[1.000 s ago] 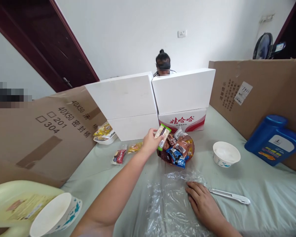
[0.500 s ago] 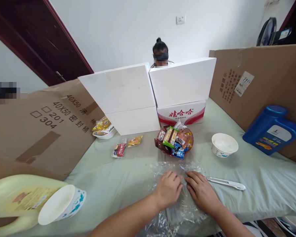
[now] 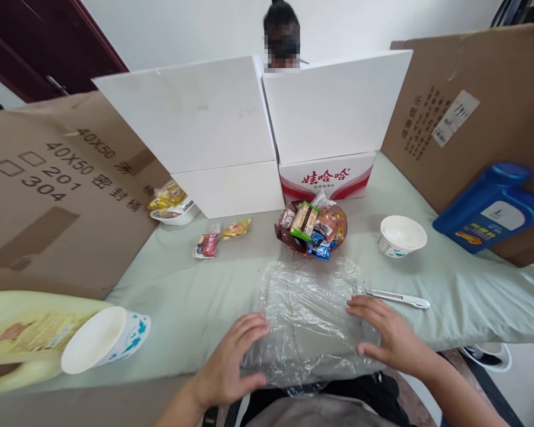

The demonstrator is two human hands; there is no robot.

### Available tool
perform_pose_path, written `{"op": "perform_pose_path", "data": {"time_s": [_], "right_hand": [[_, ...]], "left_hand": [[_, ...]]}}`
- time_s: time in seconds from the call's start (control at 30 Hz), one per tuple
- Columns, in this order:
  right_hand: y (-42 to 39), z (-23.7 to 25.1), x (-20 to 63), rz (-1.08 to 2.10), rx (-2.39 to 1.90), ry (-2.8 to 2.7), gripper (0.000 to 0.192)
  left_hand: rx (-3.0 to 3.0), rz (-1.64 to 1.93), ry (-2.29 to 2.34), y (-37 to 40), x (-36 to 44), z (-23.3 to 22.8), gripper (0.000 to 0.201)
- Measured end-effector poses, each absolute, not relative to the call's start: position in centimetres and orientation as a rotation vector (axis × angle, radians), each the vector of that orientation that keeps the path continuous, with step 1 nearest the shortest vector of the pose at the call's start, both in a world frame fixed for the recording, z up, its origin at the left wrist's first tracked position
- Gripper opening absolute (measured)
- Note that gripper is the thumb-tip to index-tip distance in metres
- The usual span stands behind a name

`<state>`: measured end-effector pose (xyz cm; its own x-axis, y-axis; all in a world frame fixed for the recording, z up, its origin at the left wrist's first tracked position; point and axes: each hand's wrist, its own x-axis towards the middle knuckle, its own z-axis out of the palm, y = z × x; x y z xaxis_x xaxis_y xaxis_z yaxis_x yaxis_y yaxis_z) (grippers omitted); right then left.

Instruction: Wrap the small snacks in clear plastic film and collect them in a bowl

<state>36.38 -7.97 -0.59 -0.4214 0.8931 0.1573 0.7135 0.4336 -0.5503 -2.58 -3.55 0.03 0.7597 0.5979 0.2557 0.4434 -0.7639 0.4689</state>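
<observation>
Left hand (image 3: 231, 365) and right hand (image 3: 389, 338), fingers spread flat on film (image 3: 309, 314). Best smoothed outward from fingertips, evenly, without dragging; knife (image 3: 398, 298) just beyond right fingertips.

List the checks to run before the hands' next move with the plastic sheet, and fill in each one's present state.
1. Left hand flat on the plastic sheet's left edge: ok.
2. Right hand flat on its right edge: ok.
3. Sheet smooth: not ok, wrinkled.
4. Sheet wholly on the table: not ok, its near edge hangs over.
5. Cutter off the sheet: ok, just right of it.
6. Cutter blade retracted: cannot tell.
</observation>
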Motion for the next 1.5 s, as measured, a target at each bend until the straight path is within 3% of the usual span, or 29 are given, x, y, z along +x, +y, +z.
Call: {"op": "perform_pose_path", "data": {"time_s": [0.07, 0.13, 0.3, 0.47, 0.57, 0.67, 0.8, 0.93, 1.2, 1.5], "right_hand": [[-9.1, -1.3, 36.7, 0.634, -1.292, -2.438, 0.086], [-10.3, -2.5, 36.9, 0.616, -1.289, -2.548, 0.095], [-12.5, -4.4, 36.9, 0.452, -1.312, -2.5, 0.051], [-12.3, -3.2, 35.8, 0.817, -1.348, -2.059, 0.023], [-10.6, -3.2, 34.8, 0.845, -1.538, -1.759, 0.024], [-8.5, -4.1, 33.8, 0.708, -1.769, -1.514, 0.038], [-7.0, -5.3, 32.9, 0.543, -1.927, -1.5, 0.051], [-7.1, -6.0, 33.0, 0.328, -1.934, -1.619, 0.052], [-6.9, -5.9, 33.2, -0.285, -1.777, -1.856, 0.035], [-6.8, -5.4, 33.6, -0.274, -1.845, -1.885, 0.035]], "left_hand": [[2.685, 0.486, 0.726, -5.1, -2.6, -0.6, 0.058], [2.782, 0.431, 0.698, -5.8, -2.5, -1.5, 0.044], [2.592, 0.473, 0.727, -5.2, -2.7, -1.7, 0.022], [2.24, 0.635, 1.098, -3.5, -1.9, -0.6, 0.016], [2.027, 0.74, 1.49, -1.7, -0.3, -1.0, 0.021], [1.927, 0.774, 1.814, 0.3, 1.5, -2.3, 0.033], [2.0, 0.7, 2.029, 1.8, 2.9, -4.5, 0.039], [2.134, 0.75, 2.036, 1.8, 2.8, -6.0, 0.034], [2.321, 0.857, 1.914, 2.2, 2.7, -5.9, 0.024], [2.196, 0.796, 1.872, 3.2, 3.1, -4.1, 0.017]]}}
